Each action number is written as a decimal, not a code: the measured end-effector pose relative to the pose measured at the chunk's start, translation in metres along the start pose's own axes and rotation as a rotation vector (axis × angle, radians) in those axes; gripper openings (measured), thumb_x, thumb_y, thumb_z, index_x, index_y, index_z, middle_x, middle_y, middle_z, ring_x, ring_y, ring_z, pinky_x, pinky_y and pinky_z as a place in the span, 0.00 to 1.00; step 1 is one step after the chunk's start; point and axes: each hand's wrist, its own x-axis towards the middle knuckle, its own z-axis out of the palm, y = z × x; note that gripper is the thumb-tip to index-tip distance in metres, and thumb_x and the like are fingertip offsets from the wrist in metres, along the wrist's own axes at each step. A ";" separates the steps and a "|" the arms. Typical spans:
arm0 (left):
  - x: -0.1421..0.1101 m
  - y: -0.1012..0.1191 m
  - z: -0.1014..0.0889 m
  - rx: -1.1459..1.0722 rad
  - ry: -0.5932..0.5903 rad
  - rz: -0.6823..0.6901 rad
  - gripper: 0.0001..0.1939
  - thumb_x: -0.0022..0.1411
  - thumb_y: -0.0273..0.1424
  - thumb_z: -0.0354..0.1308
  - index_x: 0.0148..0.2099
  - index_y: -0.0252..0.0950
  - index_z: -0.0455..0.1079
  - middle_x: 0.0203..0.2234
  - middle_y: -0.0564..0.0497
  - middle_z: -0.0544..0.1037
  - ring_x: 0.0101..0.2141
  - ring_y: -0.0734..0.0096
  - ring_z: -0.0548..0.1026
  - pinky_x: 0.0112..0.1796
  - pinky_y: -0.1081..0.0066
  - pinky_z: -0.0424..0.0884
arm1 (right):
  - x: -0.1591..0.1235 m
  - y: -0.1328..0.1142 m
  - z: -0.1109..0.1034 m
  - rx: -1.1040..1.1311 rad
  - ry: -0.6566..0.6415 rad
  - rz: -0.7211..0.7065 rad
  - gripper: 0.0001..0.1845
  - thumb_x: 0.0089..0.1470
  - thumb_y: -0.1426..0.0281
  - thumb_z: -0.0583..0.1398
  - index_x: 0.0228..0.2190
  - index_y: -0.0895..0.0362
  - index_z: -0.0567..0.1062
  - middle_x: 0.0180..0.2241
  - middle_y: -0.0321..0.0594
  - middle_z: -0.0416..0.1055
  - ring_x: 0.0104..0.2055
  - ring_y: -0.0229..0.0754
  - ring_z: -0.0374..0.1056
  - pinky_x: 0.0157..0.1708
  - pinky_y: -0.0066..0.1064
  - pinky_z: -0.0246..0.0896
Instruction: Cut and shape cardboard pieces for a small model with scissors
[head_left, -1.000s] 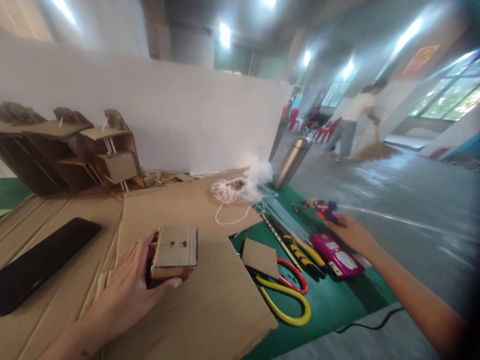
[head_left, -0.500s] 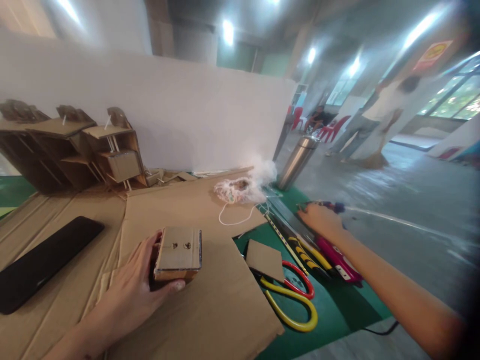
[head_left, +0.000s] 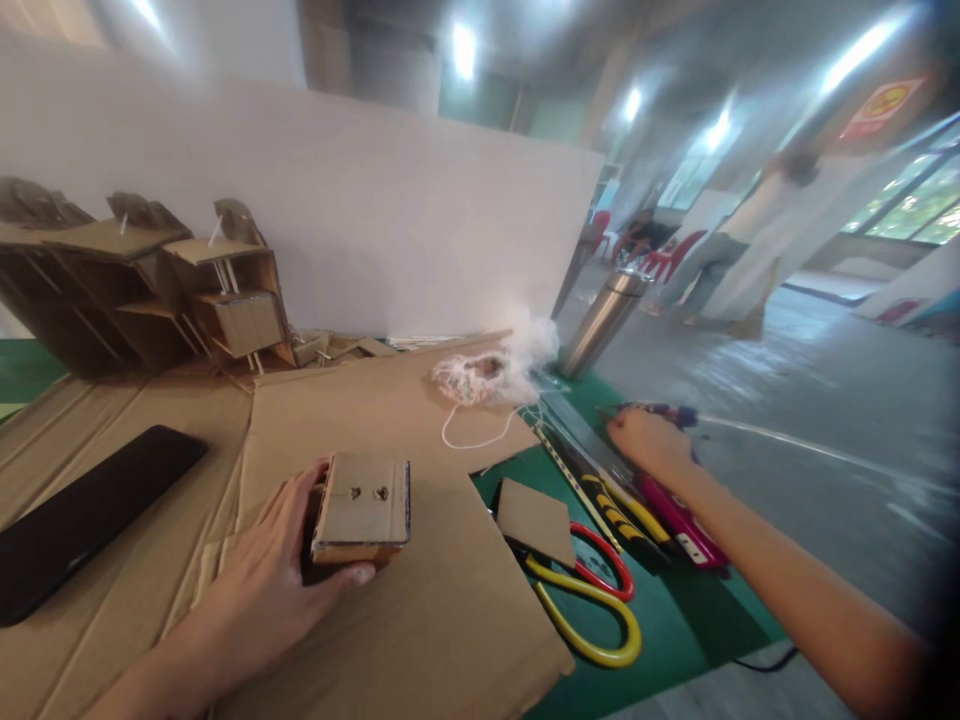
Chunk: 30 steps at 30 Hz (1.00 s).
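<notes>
My left hand (head_left: 274, 575) grips a small cardboard box (head_left: 363, 508) with two small holes in its top, held down on a large cardboard sheet (head_left: 390, 610). My right hand (head_left: 646, 441) reaches out over the green mat (head_left: 667, 620), its fingers curled on a dark glue gun (head_left: 660, 412) lying near the mat's far edge. A pink tool (head_left: 684, 520) and a yellow-black cutter (head_left: 622, 508) lie just beneath my right wrist.
Red and yellow scissors (head_left: 592, 600) lie beside a small cardboard square (head_left: 535, 520). A black phone (head_left: 82, 515) rests at left. Cardboard models (head_left: 150, 285) stand against a white board (head_left: 375, 220). A steel flask (head_left: 600, 320), a plastic bag (head_left: 480, 378). A person walks at far right.
My right hand moved left from the pink tool toward the glue gun and settled on it. My left hand stayed on the box. The person in the background walked on.
</notes>
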 end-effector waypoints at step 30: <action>-0.002 0.003 -0.001 -0.052 0.082 -0.008 0.44 0.60 0.46 0.57 0.70 0.43 0.37 0.62 0.37 0.65 0.59 0.45 0.67 0.53 0.44 0.68 | -0.088 -0.015 -0.056 0.237 0.337 -0.368 0.08 0.56 0.64 0.56 0.34 0.52 0.73 0.23 0.33 0.73 0.27 0.40 0.69 0.28 0.28 0.57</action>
